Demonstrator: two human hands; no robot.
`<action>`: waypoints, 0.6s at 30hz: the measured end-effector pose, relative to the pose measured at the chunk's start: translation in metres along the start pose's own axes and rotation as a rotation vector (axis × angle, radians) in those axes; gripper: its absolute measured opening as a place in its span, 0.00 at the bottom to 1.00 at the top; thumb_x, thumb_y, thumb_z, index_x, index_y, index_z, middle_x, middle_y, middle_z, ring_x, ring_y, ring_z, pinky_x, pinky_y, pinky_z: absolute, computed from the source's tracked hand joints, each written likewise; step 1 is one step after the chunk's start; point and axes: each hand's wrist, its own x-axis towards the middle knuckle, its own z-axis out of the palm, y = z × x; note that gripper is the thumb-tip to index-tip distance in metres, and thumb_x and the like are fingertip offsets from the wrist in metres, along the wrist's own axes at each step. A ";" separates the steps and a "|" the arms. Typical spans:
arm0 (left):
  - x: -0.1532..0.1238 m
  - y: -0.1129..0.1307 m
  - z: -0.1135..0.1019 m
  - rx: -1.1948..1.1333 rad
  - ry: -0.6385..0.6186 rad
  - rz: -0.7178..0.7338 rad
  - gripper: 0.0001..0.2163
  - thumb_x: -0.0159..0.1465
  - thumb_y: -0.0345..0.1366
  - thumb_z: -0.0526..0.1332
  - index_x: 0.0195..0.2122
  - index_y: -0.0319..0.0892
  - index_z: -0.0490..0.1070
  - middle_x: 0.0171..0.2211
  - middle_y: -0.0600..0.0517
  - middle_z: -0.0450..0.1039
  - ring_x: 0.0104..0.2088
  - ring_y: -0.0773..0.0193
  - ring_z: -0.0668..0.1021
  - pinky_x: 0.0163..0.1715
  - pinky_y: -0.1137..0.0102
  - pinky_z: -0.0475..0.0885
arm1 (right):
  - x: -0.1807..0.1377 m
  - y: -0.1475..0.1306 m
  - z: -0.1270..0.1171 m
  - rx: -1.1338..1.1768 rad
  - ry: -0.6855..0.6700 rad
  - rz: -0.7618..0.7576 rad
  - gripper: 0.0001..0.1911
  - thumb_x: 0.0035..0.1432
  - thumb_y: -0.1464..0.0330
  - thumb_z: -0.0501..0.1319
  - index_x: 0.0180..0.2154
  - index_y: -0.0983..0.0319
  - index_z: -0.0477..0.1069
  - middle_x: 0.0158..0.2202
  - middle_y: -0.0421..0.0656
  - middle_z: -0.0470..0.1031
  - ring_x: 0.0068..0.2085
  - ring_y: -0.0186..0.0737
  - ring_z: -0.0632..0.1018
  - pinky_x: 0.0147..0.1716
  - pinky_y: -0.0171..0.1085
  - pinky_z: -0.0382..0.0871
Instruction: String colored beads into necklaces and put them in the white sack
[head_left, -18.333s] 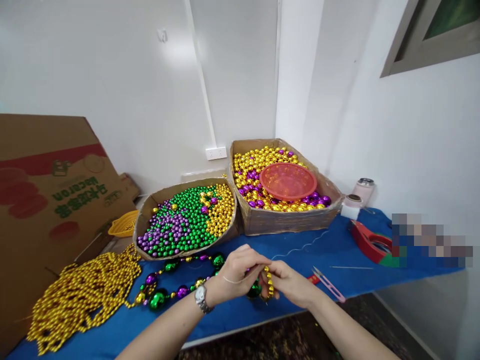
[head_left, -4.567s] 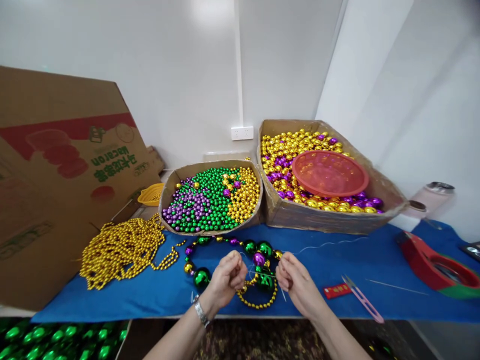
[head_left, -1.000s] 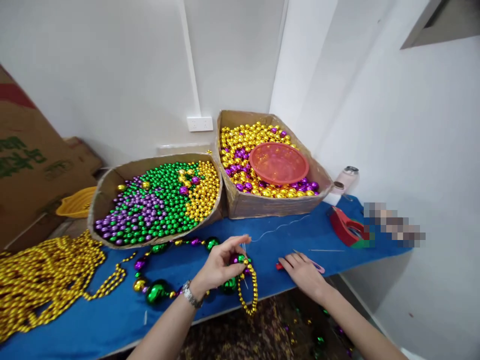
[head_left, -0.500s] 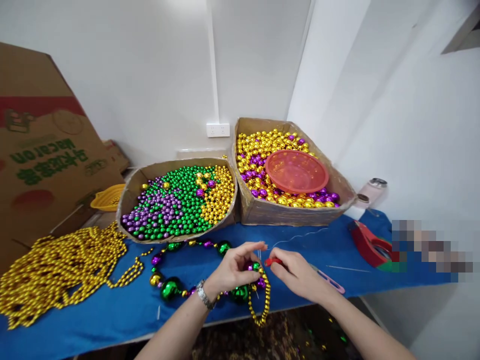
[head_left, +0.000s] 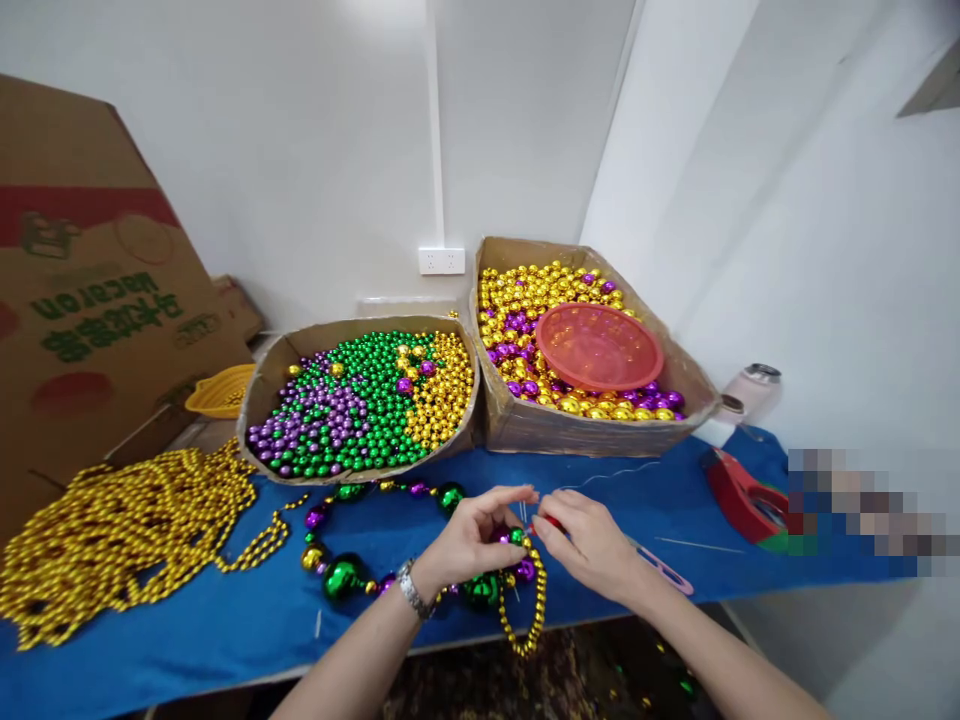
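Note:
A necklace (head_left: 343, 577) of large green, purple and gold beads lies in a loop on the blue table cover (head_left: 225, 620). Its small gold-bead loop (head_left: 527, 620) hangs over the front edge. My left hand (head_left: 472, 535), with a watch on the wrist, pinches the necklace where its thin thread ends stick up. My right hand (head_left: 592, 545) is closed on a small red object (head_left: 551, 522), whose tip is held right against those thread ends. Pink thread snips (head_left: 664, 570) lie on the cover just beyond my right hand.
Two cardboard trays stand behind: one (head_left: 270, 385) with small green, purple and gold beads, one (head_left: 570, 435) with larger beads and an orange bowl (head_left: 598, 345). A pile of gold strands (head_left: 112, 535), a yellow basket (head_left: 217, 392), a red tape dispenser (head_left: 742, 490), a bottle (head_left: 754, 385).
My right hand reached to the table beside the snips, picked up the small red object, and brought it left to the threads that my left hand holds.

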 end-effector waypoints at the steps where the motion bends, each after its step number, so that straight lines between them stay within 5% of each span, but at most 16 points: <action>1: 0.000 0.000 0.000 0.000 0.001 -0.005 0.27 0.53 0.33 0.68 0.55 0.46 0.66 0.50 0.45 0.69 0.35 0.67 0.72 0.36 0.71 0.69 | 0.000 0.000 0.000 -0.008 0.004 -0.008 0.15 0.63 0.65 0.48 0.26 0.60 0.65 0.26 0.40 0.70 0.31 0.36 0.70 0.32 0.35 0.60; 18: 0.001 -0.002 0.001 0.023 -0.012 -0.022 0.28 0.52 0.36 0.69 0.55 0.46 0.65 0.49 0.45 0.69 0.33 0.68 0.72 0.34 0.71 0.70 | -0.002 0.002 -0.004 -0.134 0.066 -0.099 0.15 0.62 0.61 0.51 0.28 0.60 0.67 0.28 0.42 0.69 0.31 0.37 0.67 0.32 0.35 0.58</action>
